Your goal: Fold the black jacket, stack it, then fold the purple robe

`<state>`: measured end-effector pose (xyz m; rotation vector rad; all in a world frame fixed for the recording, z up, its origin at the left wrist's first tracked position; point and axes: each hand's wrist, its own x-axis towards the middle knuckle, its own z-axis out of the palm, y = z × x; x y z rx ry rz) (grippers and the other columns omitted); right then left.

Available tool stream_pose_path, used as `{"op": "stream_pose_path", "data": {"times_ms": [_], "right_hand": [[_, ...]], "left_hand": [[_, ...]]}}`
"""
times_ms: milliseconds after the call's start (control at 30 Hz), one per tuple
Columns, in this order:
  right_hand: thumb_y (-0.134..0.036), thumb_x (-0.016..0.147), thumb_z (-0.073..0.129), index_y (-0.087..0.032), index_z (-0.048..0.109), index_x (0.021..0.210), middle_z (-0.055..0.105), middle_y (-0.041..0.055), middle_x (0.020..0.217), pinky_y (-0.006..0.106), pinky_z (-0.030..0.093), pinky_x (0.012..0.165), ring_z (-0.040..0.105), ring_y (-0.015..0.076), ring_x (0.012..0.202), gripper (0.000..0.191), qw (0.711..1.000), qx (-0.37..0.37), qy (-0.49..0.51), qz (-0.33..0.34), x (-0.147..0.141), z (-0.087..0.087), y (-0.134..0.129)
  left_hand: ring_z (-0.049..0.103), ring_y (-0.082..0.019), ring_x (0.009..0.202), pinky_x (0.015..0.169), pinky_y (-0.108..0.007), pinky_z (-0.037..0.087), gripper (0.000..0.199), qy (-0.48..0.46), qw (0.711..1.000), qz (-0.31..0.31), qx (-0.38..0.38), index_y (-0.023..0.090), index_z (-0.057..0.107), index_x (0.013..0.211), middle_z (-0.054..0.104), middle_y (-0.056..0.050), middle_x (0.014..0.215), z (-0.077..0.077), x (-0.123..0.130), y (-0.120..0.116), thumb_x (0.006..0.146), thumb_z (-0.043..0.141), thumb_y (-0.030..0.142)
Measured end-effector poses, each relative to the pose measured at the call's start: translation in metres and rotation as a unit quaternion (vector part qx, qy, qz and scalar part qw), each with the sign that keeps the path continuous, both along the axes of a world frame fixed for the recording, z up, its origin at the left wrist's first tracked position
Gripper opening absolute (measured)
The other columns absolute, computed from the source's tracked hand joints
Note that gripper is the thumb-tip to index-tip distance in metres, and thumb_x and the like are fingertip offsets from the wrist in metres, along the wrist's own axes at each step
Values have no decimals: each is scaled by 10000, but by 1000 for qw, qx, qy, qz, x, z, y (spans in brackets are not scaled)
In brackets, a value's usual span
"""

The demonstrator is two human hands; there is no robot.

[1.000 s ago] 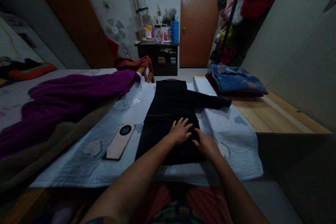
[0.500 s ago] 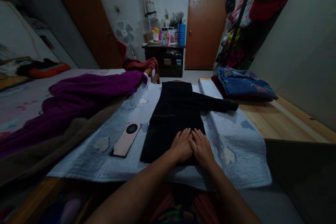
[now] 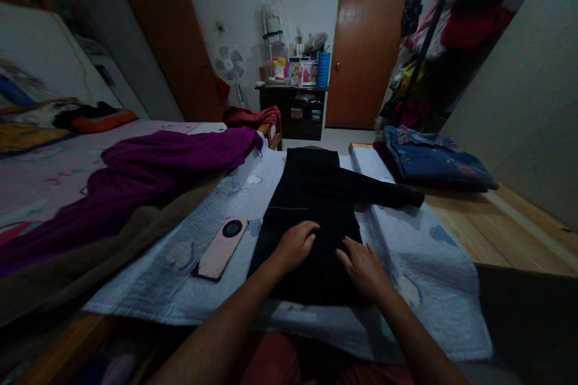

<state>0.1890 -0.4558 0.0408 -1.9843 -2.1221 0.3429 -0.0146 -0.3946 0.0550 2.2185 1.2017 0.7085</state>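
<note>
A black long-sleeved garment (image 3: 316, 216) lies flat on a light blue quilted cover, with one sleeve stretched out to the right. Its near part looks folded over, and a thin pale line crosses its left side. My left hand (image 3: 294, 246) is over the left middle of the garment, palm down, its fingers extended and holding nothing. Over the right side, lower down, my right hand (image 3: 365, 266) has its fingers apart and grips nothing. Whether either hand presses on the cloth I cannot tell. A pink phone (image 3: 223, 249) with a round black camera lies left of the garment.
The quilted cover (image 3: 180, 295) hangs over the near edge. Purple cloth (image 3: 167, 162) lies on the bed at left. A folded denim garment (image 3: 438, 159) sits on a wooden surface (image 3: 474, 228) at right. A fan (image 3: 230, 64) and a dark cabinet (image 3: 291, 111) stand at the back.
My hands were side by side on the near part of the garment and have moved apart, the left one leftward, the right one rightward. The camera view has shifted slightly.
</note>
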Motion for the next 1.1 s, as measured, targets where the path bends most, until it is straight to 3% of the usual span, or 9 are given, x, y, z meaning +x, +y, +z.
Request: {"op": "stream_pose_path", "data": {"times_ms": [133, 200, 300, 467, 667, 833, 1100], "right_hand": [[-344, 925, 435, -128, 627, 1183, 692, 152, 1122, 438, 421, 971, 646, 278, 1034, 388, 1000, 8, -26, 4, -5, 27, 27], [-325, 920, 444, -101, 589, 1240, 644, 164, 1219, 395, 419, 985, 599, 268, 1126, 417, 998, 49, -23, 18, -12, 27, 41], [-356, 918, 460, -92, 486, 1364, 452, 155, 1447, 403, 314, 1092, 387, 277, 1352, 519, 996, 81, -29, 33, -23, 10, 57], [-436, 916, 466, -185, 423, 1430, 272, 85, 1558, 491, 189, 1138, 199, 312, 1435, 574, 995, 56, -67, 38, -30, -25, 63], [-454, 931, 418, -203, 397, 1445, 245, 67, 1569, 498, 151, 1141, 174, 288, 1443, 573, 993, 70, -84, 36, -29, -33, 60], [-448, 933, 405, -199, 397, 1444, 246, 71, 1569, 496, 158, 1135, 177, 283, 1441, 569, 992, 83, -91, 37, -29, -36, 60], [-438, 934, 405, -193, 416, 1433, 272, 70, 1560, 503, 159, 1130, 195, 293, 1432, 556, 990, 90, -99, 41, -29, -36, 59]], "left_hand": [[332, -253, 1389, 1145, -455, 273, 448, 158, 974, 111, 116, 181, 493, 1349, 452, -105, 1455, -10, -31, 29, 908, 471, 258], [215, -309, 1435, 1145, -514, 231, 560, 230, 955, 145, 119, 219, 394, 1436, 342, -101, 1529, -21, -41, 38, 906, 505, 360], [103, -390, 1445, 1118, -570, 216, 643, 291, 939, 158, 88, 314, 331, 1472, 224, -74, 1580, -40, -49, 42, 886, 512, 504], [17, -438, 1437, 1101, -611, 179, 616, 295, 942, 140, 76, 426, 311, 1455, 122, -38, 1606, -57, -51, 39, 882, 471, 585], [28, -401, 1449, 1097, -630, 158, 591, 271, 953, 111, 75, 423, 348, 1439, 138, -61, 1602, -51, -53, 37, 882, 516, 526], [131, -291, 1460, 1119, -627, 111, 576, 281, 955, 78, 62, 328, 319, 1468, 195, -96, 1586, -49, -56, 26, 923, 468, 436], [214, -257, 1442, 1157, -561, 141, 559, 263, 961, 60, 64, 242, 334, 1464, 316, -67, 1545, -46, -60, 6, 933, 441, 381]]}}
